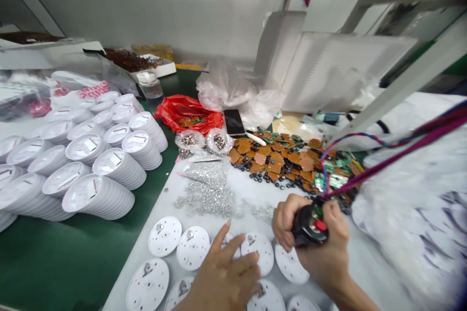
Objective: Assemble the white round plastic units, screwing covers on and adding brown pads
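Note:
My right hand (333, 252) is wrapped round a black electric screwdriver (304, 226) with a red button, held upright over the right part of the work surface; its lower end is hidden. Red and blue wires and a magenta cord (394, 167) run from its top to the upper right. With fingers spread, my left hand (226, 274) hovers over rows of white round plates (165, 236) and hides some of them. Each visible plate has small holes, and several carry a small metal piece. Behind the plates lies a heap of small silvery parts, apparently screws (209, 187).
Stacked white round covers (115, 163) crowd the green table (65, 262) at left. Brown board pieces (275, 163) lie behind, near a phone (234, 122), a red bag (178, 107) and two bags of metal parts (219, 141). A slanting post (404, 68) and plastic wrapping (412, 233) stand right.

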`<action>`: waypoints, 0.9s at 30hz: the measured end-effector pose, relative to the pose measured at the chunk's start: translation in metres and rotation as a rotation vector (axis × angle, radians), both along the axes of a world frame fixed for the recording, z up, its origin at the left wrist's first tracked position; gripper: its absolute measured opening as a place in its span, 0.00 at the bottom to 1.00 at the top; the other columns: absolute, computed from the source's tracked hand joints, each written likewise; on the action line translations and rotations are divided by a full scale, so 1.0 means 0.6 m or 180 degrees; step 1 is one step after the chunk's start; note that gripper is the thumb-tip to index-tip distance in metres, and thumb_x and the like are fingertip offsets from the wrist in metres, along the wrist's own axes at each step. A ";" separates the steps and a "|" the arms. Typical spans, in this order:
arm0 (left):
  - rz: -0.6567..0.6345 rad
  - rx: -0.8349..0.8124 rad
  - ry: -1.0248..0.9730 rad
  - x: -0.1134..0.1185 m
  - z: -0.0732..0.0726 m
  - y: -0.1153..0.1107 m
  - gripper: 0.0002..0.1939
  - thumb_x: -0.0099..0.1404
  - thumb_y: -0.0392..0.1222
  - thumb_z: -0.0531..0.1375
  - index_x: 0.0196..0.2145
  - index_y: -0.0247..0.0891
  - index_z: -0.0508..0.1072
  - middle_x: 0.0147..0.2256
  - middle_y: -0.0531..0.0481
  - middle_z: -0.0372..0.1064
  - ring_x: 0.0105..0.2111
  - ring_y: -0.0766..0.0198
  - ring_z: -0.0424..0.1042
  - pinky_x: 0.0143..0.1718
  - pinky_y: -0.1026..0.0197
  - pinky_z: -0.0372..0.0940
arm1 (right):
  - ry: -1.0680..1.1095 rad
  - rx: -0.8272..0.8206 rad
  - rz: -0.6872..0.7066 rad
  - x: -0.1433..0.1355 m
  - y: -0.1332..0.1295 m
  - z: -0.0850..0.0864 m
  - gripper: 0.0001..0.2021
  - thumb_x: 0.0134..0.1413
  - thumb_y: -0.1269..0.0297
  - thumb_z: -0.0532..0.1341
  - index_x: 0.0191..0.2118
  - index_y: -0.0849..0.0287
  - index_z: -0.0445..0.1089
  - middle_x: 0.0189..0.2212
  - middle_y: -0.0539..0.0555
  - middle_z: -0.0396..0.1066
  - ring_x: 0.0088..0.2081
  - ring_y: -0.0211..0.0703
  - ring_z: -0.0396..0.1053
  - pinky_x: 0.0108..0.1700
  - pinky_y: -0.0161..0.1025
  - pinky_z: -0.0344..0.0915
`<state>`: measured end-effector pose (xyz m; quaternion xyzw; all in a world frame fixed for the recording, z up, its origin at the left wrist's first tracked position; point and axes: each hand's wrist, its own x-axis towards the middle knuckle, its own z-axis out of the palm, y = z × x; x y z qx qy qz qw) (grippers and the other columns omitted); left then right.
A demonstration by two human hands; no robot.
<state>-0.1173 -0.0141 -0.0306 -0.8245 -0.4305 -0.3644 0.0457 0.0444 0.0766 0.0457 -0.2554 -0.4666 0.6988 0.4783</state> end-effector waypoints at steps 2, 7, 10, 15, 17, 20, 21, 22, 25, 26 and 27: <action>0.0078 -0.0338 -0.0308 -0.001 0.016 0.008 0.08 0.74 0.41 0.57 0.37 0.44 0.75 0.35 0.59 0.79 0.44 0.59 0.75 0.65 0.46 0.52 | 0.0118 0.0021 -0.0055 0.001 -0.003 0.019 0.30 0.57 0.34 0.54 0.23 0.57 0.73 0.13 0.50 0.61 0.15 0.37 0.58 0.17 0.34 0.56; 0.0137 -0.1245 -0.0528 0.007 0.051 0.036 0.10 0.65 0.37 0.68 0.43 0.43 0.75 0.34 0.54 0.74 0.36 0.58 0.72 0.56 0.42 0.59 | 0.0270 0.0023 -0.0069 -0.003 -0.015 0.064 0.31 0.57 0.33 0.53 0.22 0.56 0.73 0.12 0.49 0.59 0.15 0.38 0.57 0.18 0.35 0.57; -0.0008 -0.1489 -0.0726 0.011 0.051 0.051 0.07 0.62 0.35 0.71 0.36 0.43 0.76 0.30 0.57 0.72 0.34 0.60 0.71 0.53 0.45 0.59 | 0.0285 -0.0010 -0.0044 -0.009 -0.021 0.078 0.29 0.57 0.35 0.54 0.22 0.56 0.72 0.12 0.50 0.59 0.15 0.39 0.58 0.18 0.37 0.58; -0.0216 -0.1521 -0.1041 -0.002 0.052 0.055 0.07 0.63 0.32 0.69 0.32 0.38 0.74 0.30 0.56 0.72 0.34 0.63 0.71 0.49 0.52 0.58 | 0.0434 0.0040 -0.0026 -0.023 -0.021 0.082 0.32 0.58 0.32 0.51 0.23 0.55 0.72 0.12 0.49 0.59 0.15 0.38 0.57 0.18 0.37 0.58; -0.0261 -0.1517 -0.1053 -0.012 0.058 0.053 0.08 0.63 0.30 0.68 0.32 0.37 0.73 0.30 0.56 0.72 0.34 0.64 0.71 0.48 0.53 0.58 | 0.0478 0.0046 -0.0036 -0.031 -0.019 0.081 0.33 0.59 0.31 0.49 0.22 0.55 0.72 0.12 0.48 0.58 0.14 0.37 0.56 0.18 0.37 0.58; -0.0212 -0.1580 -0.1012 -0.030 0.066 0.048 0.09 0.62 0.30 0.68 0.31 0.37 0.72 0.30 0.56 0.71 0.34 0.65 0.70 0.47 0.54 0.58 | 0.0539 0.0041 -0.0045 -0.046 -0.018 0.080 0.31 0.58 0.33 0.52 0.22 0.55 0.71 0.11 0.47 0.58 0.14 0.36 0.57 0.18 0.36 0.57; -0.0182 -0.1604 -0.0965 -0.036 0.068 0.045 0.09 0.63 0.31 0.68 0.31 0.37 0.71 0.29 0.57 0.71 0.34 0.65 0.70 0.48 0.54 0.58 | 0.0548 0.0034 -0.0039 -0.051 -0.018 0.081 0.31 0.57 0.33 0.53 0.22 0.56 0.71 0.12 0.47 0.58 0.14 0.36 0.57 0.18 0.36 0.57; -0.0158 -0.1610 -0.0900 -0.041 0.069 0.041 0.09 0.64 0.32 0.68 0.31 0.37 0.71 0.30 0.57 0.71 0.34 0.64 0.69 0.49 0.53 0.58 | 0.0552 0.0021 -0.0030 -0.055 -0.020 0.081 0.30 0.57 0.34 0.54 0.22 0.56 0.71 0.12 0.47 0.58 0.14 0.36 0.57 0.18 0.36 0.58; -0.0158 -0.1481 -0.0703 -0.053 0.071 0.029 0.05 0.69 0.34 0.64 0.35 0.38 0.72 0.33 0.55 0.72 0.36 0.63 0.70 0.55 0.50 0.56 | 0.0522 -0.0011 0.0023 -0.068 -0.026 0.084 0.30 0.57 0.33 0.54 0.22 0.56 0.71 0.12 0.47 0.59 0.14 0.37 0.57 0.19 0.37 0.59; -0.0158 -0.1415 -0.0687 -0.056 0.070 0.025 0.04 0.70 0.34 0.62 0.36 0.38 0.72 0.33 0.55 0.72 0.37 0.63 0.71 0.57 0.49 0.55 | 0.0502 -0.0016 0.0041 -0.072 -0.028 0.085 0.31 0.57 0.33 0.54 0.22 0.56 0.71 0.12 0.48 0.59 0.14 0.37 0.57 0.19 0.37 0.59; -0.0156 -0.1350 -0.0704 -0.058 0.070 0.022 0.04 0.70 0.33 0.62 0.36 0.38 0.73 0.33 0.55 0.73 0.37 0.63 0.71 0.58 0.49 0.55 | 0.0488 -0.0027 0.0046 -0.076 -0.030 0.086 0.31 0.57 0.33 0.53 0.22 0.56 0.71 0.12 0.48 0.59 0.14 0.37 0.57 0.19 0.37 0.59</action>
